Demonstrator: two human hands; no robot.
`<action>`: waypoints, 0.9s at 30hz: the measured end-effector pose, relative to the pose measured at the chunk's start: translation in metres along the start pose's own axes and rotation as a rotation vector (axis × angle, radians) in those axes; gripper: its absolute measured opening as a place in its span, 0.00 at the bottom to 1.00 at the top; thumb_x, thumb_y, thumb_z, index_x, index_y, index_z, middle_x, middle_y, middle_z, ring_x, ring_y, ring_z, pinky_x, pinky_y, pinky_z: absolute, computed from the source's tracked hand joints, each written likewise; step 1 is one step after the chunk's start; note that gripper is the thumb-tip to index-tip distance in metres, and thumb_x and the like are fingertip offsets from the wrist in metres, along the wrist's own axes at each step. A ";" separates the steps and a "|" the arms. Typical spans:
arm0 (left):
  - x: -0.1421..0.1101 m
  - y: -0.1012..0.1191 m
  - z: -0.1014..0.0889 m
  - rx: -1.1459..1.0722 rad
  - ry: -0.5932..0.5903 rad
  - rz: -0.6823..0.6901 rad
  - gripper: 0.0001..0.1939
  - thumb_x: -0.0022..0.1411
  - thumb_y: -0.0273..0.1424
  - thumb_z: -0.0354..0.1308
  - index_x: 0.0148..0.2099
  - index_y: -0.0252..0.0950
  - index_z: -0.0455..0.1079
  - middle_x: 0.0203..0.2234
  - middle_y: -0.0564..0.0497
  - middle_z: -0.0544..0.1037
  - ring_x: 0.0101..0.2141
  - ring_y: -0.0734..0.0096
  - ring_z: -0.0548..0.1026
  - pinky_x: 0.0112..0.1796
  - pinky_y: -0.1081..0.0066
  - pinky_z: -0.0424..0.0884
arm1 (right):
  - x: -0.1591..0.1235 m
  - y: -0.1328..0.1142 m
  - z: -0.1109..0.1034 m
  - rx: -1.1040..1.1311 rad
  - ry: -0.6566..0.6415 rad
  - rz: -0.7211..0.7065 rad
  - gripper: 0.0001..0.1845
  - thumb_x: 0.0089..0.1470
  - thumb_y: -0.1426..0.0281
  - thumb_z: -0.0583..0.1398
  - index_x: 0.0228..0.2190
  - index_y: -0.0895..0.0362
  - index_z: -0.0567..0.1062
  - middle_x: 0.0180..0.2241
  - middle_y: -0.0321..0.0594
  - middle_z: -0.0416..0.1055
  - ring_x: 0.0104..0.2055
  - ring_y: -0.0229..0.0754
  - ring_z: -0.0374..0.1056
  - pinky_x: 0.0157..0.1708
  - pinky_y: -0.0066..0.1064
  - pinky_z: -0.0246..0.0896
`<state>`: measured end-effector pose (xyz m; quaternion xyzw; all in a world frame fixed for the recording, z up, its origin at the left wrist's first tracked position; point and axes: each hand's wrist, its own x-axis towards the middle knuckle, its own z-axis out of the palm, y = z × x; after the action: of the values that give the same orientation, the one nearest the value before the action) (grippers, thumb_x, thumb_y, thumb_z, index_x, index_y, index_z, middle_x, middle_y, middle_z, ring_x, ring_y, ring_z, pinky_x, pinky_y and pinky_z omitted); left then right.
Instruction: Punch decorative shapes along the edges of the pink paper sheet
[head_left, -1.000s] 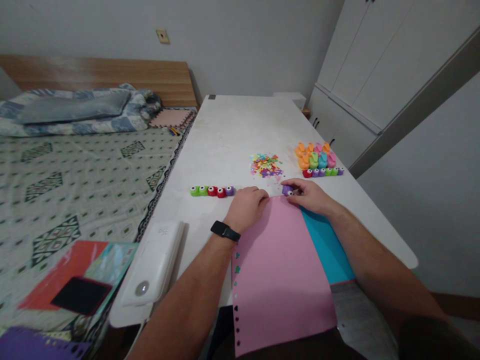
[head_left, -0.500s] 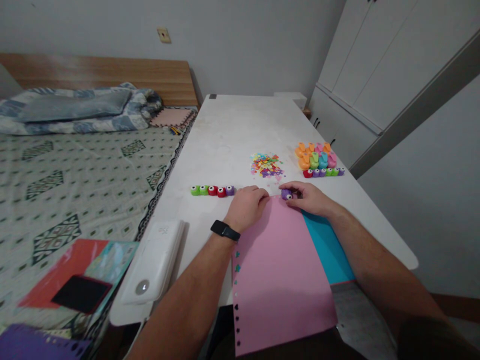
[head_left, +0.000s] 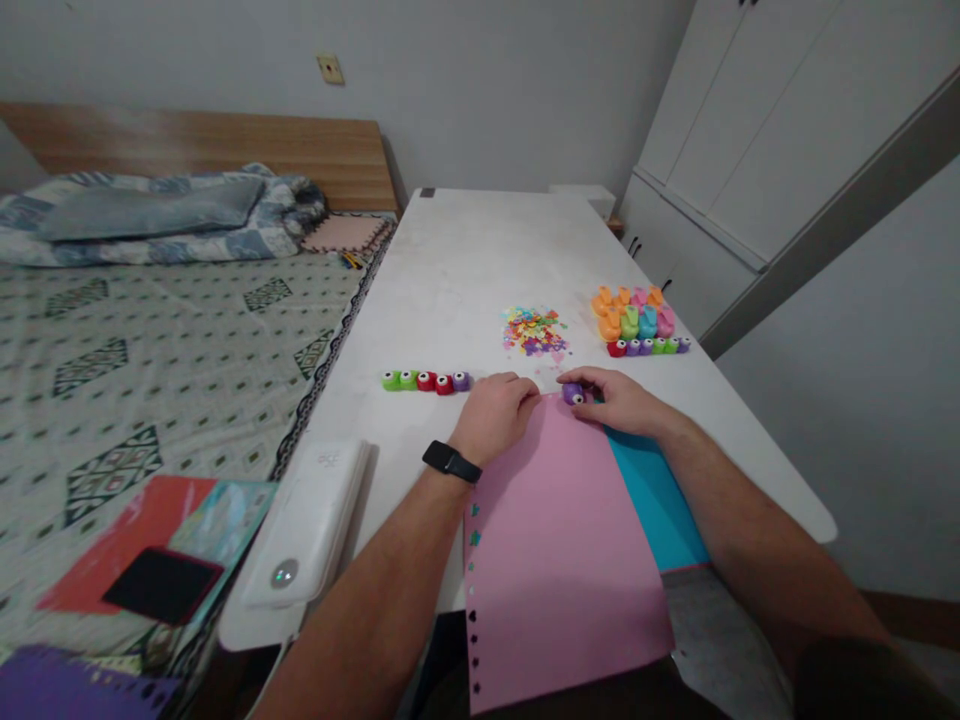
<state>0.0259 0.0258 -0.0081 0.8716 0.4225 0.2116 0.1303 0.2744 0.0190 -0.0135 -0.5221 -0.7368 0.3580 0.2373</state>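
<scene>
Right hand point(head_left: 615, 400): fingers closed round small purple plastic eye-marked punch point(head_left: 572, 393), shifted slightly toward wearer, now at far edge of pink rectangular paper sheet point(head_left: 562, 530), apparently seated there. Left hand point(head_left: 496, 412) unmoved, curled at same edge; pinch hidden.

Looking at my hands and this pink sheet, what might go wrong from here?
The pink sheet hangs past the near edge of the table, so a bump there might crease it or pull it askew.
The right hand holds a purple punch at the sheet's top edge; if the paper shifts, the punch could go crooked.
Loose paper cutouts lie just beyond, so a stray sweep might scatter them.
</scene>
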 end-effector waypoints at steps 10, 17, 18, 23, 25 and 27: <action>-0.001 0.001 0.001 0.057 0.012 0.020 0.13 0.72 0.33 0.52 0.42 0.37 0.77 0.36 0.45 0.79 0.38 0.63 0.75 0.42 0.65 0.67 | -0.001 -0.005 0.000 -0.015 0.005 0.009 0.29 0.50 0.70 0.65 0.55 0.57 0.75 0.37 0.39 0.73 0.35 0.40 0.66 0.38 0.33 0.61; -0.002 0.007 -0.001 0.183 -0.004 0.028 0.14 0.73 0.34 0.50 0.42 0.37 0.77 0.37 0.44 0.79 0.40 0.60 0.74 0.45 0.61 0.64 | -0.001 -0.004 0.001 -0.026 0.018 0.002 0.27 0.50 0.69 0.65 0.54 0.55 0.76 0.37 0.39 0.74 0.35 0.40 0.66 0.37 0.33 0.61; -0.002 0.008 -0.001 0.196 -0.006 0.032 0.14 0.73 0.34 0.50 0.42 0.37 0.77 0.37 0.44 0.79 0.41 0.60 0.74 0.45 0.60 0.64 | -0.001 -0.004 0.001 -0.028 0.019 0.006 0.27 0.50 0.69 0.65 0.54 0.55 0.76 0.37 0.39 0.74 0.34 0.40 0.66 0.37 0.33 0.61; -0.003 0.011 -0.002 0.258 -0.002 0.053 0.14 0.73 0.34 0.49 0.43 0.37 0.77 0.37 0.44 0.78 0.41 0.59 0.74 0.45 0.60 0.63 | -0.001 -0.005 0.001 -0.031 0.013 0.022 0.28 0.50 0.69 0.65 0.54 0.56 0.75 0.37 0.39 0.74 0.33 0.39 0.65 0.35 0.32 0.60; -0.003 0.011 -0.002 0.271 0.000 0.057 0.14 0.73 0.33 0.50 0.43 0.37 0.77 0.37 0.45 0.78 0.41 0.60 0.73 0.46 0.59 0.63 | -0.001 -0.004 0.001 -0.041 0.012 0.025 0.28 0.50 0.69 0.65 0.54 0.56 0.75 0.36 0.38 0.74 0.33 0.39 0.65 0.35 0.32 0.60; -0.003 0.012 -0.002 0.276 0.003 0.061 0.14 0.73 0.33 0.50 0.43 0.37 0.77 0.37 0.45 0.78 0.41 0.60 0.73 0.46 0.59 0.63 | -0.001 -0.004 0.001 -0.045 0.012 0.023 0.28 0.50 0.69 0.65 0.54 0.56 0.75 0.37 0.39 0.74 0.33 0.39 0.65 0.35 0.32 0.60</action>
<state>0.0312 0.0163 -0.0025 0.8934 0.4212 0.1565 0.0022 0.2716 0.0169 -0.0109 -0.5380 -0.7371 0.3409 0.2257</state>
